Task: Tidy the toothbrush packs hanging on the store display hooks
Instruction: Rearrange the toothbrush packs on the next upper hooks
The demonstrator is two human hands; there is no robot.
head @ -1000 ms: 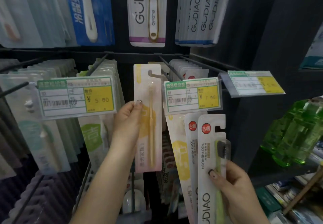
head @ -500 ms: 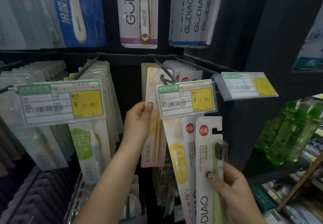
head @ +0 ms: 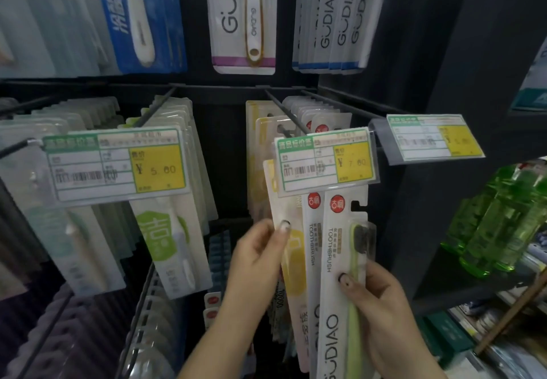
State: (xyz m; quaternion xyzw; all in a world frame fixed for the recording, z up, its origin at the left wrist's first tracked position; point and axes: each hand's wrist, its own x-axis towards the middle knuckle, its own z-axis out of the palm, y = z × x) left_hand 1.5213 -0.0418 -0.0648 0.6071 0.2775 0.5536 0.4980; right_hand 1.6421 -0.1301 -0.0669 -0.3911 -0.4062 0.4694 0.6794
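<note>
Fingers of left hand (head: 254,257) pinching yellow pack (head: 291,248), right hand (head: 381,304) gripping green-brush pack (head: 334,290), both below price tag (head: 325,162).

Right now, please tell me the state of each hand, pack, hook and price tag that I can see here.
left hand: pinches the yellow pack.
right hand: grips the GUDIAO pack.
yellow pack: behind the middle price tag, tilted.
GUDIAO pack: off any hook, hanger slot free.
middle hook: carries packs.
middle price tag: reads 7.00.
left price tag: reads 5.00.
green bottles: upright on the shelf.
</note>
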